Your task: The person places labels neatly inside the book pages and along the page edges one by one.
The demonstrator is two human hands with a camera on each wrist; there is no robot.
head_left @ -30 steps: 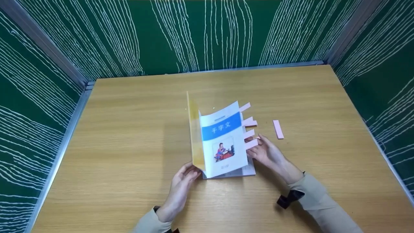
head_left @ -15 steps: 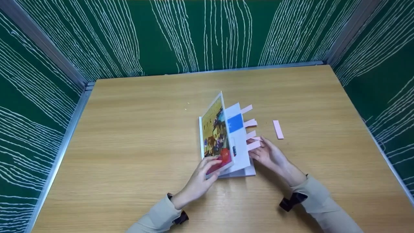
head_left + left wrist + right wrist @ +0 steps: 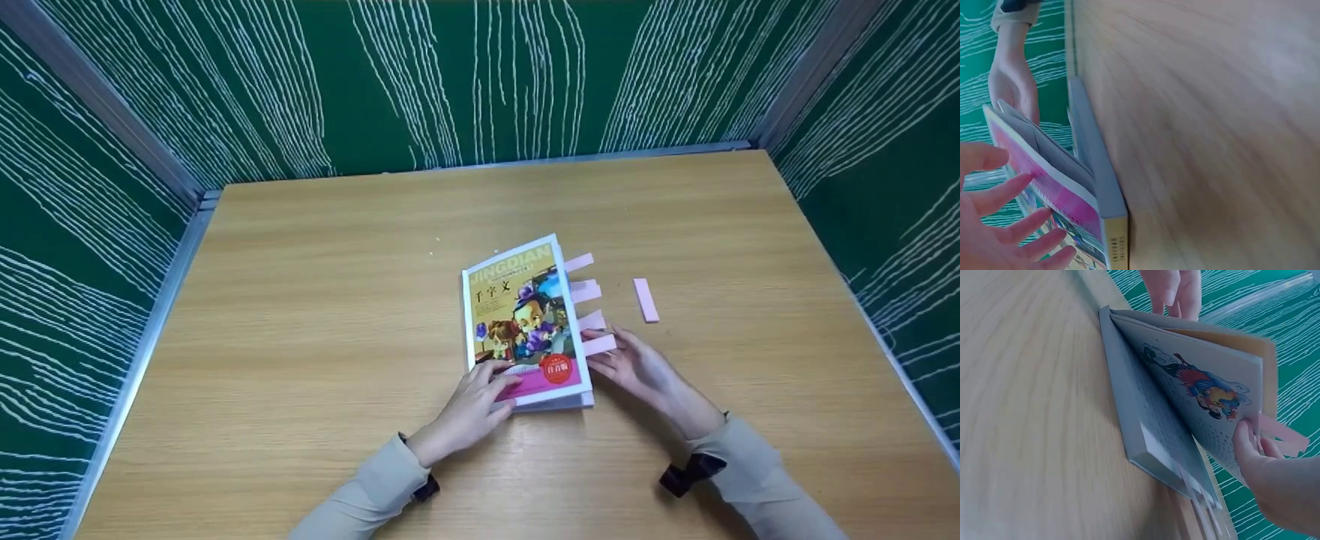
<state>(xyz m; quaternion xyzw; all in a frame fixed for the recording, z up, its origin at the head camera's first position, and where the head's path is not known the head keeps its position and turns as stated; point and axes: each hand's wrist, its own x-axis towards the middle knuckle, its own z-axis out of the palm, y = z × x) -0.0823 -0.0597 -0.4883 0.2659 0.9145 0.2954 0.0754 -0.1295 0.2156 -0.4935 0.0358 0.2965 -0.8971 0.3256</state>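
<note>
A paperback book (image 3: pixel 517 307) with an illustrated yellow and pink cover lies mid-table, its front cover and first pages tilted up off the thicker page block. Pink sticky tabs (image 3: pixel 598 345) stick out along its right edge. My left hand (image 3: pixel 465 409) touches the lower part of the front cover (image 3: pixel 1061 194) with spread fingers. On the right side, my right hand (image 3: pixel 645 375) pinches the raised pages (image 3: pixel 1207 377) by their outer edge, beside a tab. An inside page with a coloured picture shows in the right wrist view.
One loose pink strip (image 3: pixel 645 300) lies right of the book on the wooden table (image 3: pixel 300 300). Small white specks are behind the book. Green panels (image 3: pixel 397 82) with white lines wall in the table at the back and sides.
The front cover has swung from left to right, down over the title page. My left hand followed it from the spine onto the cover. My right hand shifted slightly right and toward me.
</note>
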